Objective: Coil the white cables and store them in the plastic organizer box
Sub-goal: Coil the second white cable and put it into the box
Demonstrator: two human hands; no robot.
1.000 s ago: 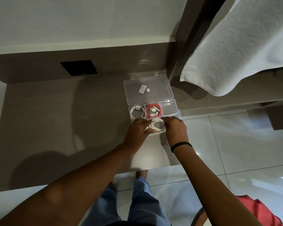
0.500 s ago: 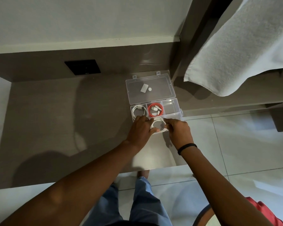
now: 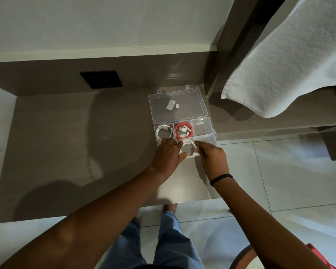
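A clear plastic organizer box [image 3: 207,126] lies open on the brown desk, its lid [image 3: 177,105] folded back. One coiled white cable [image 3: 164,133] fills the back left compartment, and a coiled red cable [image 3: 184,131] fills the middle one. A second coiled white cable [image 3: 188,149] sits over the box's front compartment. My left hand [image 3: 166,155] pinches its left side and my right hand [image 3: 211,157] pinches its right side.
The back right compartment [image 3: 201,127] holds nothing. A black wall socket [image 3: 101,79] is set in the desk's back panel. A white towel [image 3: 291,55] hangs at the upper right. The desk edge [image 3: 182,202] is near; tiled floor lies to the right.
Both hands have pushed the white coil slightly forward into the box's front compartment, and the coil looks rounder and flatter than before.
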